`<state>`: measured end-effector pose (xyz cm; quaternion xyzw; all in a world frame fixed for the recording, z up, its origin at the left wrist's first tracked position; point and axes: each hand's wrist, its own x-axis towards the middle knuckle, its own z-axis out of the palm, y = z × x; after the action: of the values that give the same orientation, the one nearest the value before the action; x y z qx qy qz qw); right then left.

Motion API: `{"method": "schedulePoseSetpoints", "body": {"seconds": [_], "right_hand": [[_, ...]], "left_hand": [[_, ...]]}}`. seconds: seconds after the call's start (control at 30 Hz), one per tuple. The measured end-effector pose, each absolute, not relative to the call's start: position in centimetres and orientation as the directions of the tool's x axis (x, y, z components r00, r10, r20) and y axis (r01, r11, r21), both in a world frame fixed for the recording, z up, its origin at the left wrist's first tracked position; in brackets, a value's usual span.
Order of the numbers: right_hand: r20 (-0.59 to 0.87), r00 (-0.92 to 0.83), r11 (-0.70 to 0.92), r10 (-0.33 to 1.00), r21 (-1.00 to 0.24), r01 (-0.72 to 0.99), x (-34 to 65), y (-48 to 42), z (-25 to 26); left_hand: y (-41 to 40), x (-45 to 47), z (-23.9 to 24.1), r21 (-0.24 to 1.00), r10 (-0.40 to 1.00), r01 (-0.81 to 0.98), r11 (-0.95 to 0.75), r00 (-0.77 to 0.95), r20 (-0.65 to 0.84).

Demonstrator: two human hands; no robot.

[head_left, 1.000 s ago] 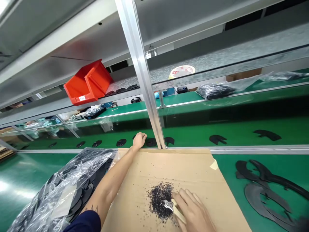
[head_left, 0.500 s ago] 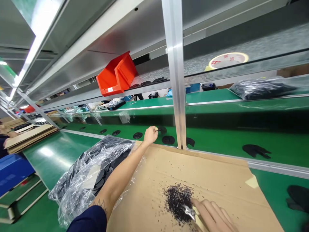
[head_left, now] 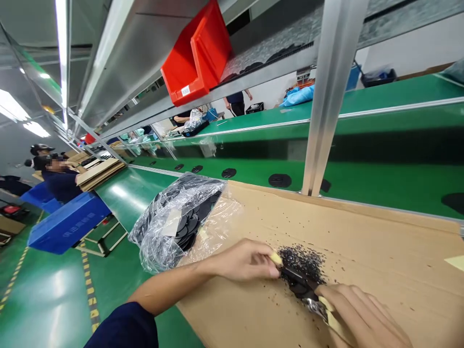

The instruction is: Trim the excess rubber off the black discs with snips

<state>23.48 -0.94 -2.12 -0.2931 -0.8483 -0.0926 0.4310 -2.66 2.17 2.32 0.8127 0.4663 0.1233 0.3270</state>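
My left hand (head_left: 246, 261), with something yellow at one fingertip, pinches a flat black part (head_left: 295, 276) above the brown cardboard sheet (head_left: 250, 314). Wrapped in my right hand (head_left: 362, 311) is a pair of cutting pliers (head_left: 315, 307); pale yellow shows at its handles. The metal head of the pliers is right by the near edge of the black part, and I cannot tell whether its jaws touch it. Behind and below them lies a pile of small black clippings (head_left: 308, 256). Beside my left forearm rests a clear plastic bag (head_left: 159, 256) full of black discs.
Several black discs, one of them a near disc (head_left: 280, 181), lie along the green belt (head_left: 380, 179) behind the cardboard. A metal post (head_left: 322, 121) rises at the cardboard's back edge. Overhead, a red bin (head_left: 203, 53) sits on the shelf. People and a blue crate (head_left: 68, 224) are left.
My left hand has come back from the belt to the cardboard, bringing a black part to the pliers in my right hand. The view has shifted to the left.
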Motion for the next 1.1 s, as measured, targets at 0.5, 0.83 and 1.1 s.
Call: {"method": "schedulePoseSetpoints", "body": {"seconds": [0.5, 0.83, 1.1], "right_hand": [[0.441, -0.129, 0.436, 0.888, -0.723, 0.536, 22.6, -3.4, -0.3], [-0.06, -0.07, -0.055, 0.996, -0.997, 0.059, 22.8, -2.7, 1.1], [-0.222, -0.209, -0.246, 0.952, -0.964, -0.098, 22.3, -2.8, 2.0]], "left_hand": [[5.0, -15.8, 2.8, -0.069, 0.99, 0.991, 0.118, -0.113, 0.081], [1.6, -6.5, 4.7, 0.528, 0.913, 0.759, -0.381, 0.219, 0.345], [-0.1, 1.9, 1.7, 0.771, 0.823, 0.337, -0.541, 0.4, 0.403]]}}
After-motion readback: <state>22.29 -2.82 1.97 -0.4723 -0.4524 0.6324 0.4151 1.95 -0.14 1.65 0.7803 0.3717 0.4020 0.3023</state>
